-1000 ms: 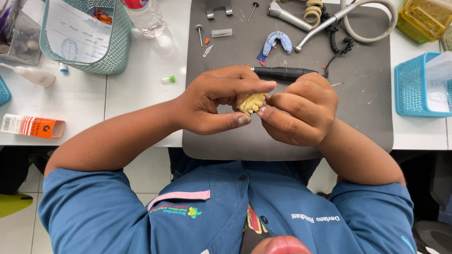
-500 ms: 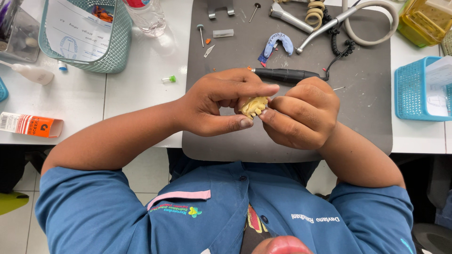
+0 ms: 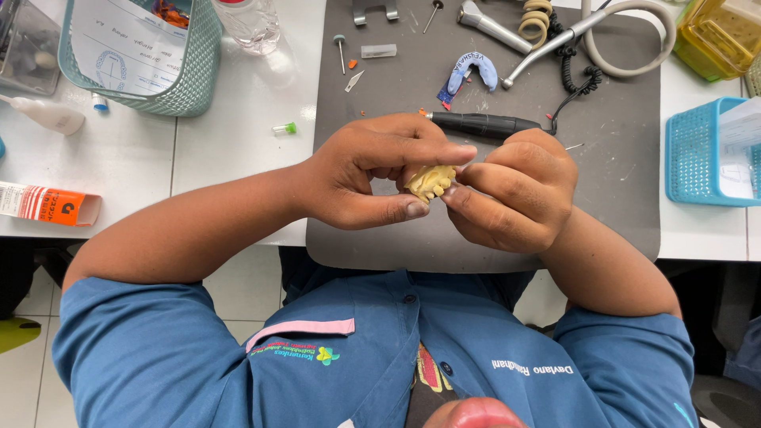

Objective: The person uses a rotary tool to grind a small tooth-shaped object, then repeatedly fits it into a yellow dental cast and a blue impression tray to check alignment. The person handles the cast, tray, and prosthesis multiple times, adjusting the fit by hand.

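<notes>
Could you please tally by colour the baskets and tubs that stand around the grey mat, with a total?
Teal mesh basket: 1
Blue mesh basket: 1
Yellow clear tub: 1
Total: 3
Both hands, left hand and right hand, hold the yellow dental cast over the grey mat.

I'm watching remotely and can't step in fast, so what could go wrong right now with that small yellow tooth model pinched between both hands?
1. The yellow tooth model is pinched by fingertips of the left hand and right hand above the grey mat; a slip could drop and chip it.
2. The black handpiece lies just behind the hands; a knuckle might knock it.
</notes>
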